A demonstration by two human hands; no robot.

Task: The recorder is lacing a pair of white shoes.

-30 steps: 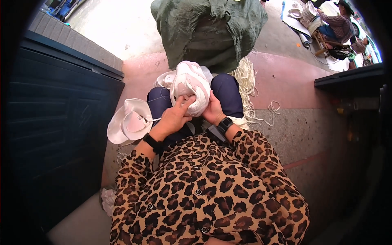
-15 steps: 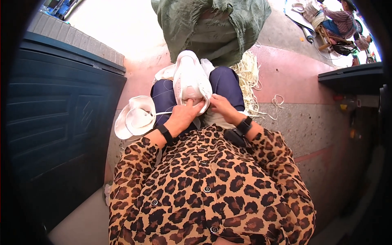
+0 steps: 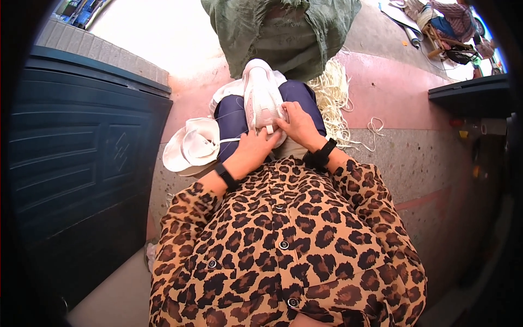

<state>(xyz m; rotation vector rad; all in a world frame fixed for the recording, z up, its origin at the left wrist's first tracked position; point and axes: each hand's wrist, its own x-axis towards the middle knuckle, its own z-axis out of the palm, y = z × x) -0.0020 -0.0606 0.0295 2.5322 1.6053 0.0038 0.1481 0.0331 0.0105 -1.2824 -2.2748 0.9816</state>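
A white shoe (image 3: 260, 90) rests between my knees with its toe pointing away from me. My left hand (image 3: 248, 153) grips the near end of the shoe, fingertips at the left edge of its opening beside a small white tab (image 3: 269, 129). On the right edge of the opening, my right hand (image 3: 299, 126) pinches the side of the upper. A thin thread runs left from the shoe. By my left knee lies another white shoe piece (image 3: 190, 144), with a white strap reaching toward my left hand. Parts of the fingers are hidden.
A large green cloth-wrapped sack (image 3: 280, 38) stands just beyond my knees. Cream laces (image 3: 333, 95) lie heaped on the floor to its right. A dark panelled door (image 3: 87, 163) is close on the left. At the far right a person (image 3: 449, 22) sits on a wooden chair.
My left fingers have come out of the shoe's opening onto its edge. The right hand has moved farther up along its side. The small white tab now stands in view.
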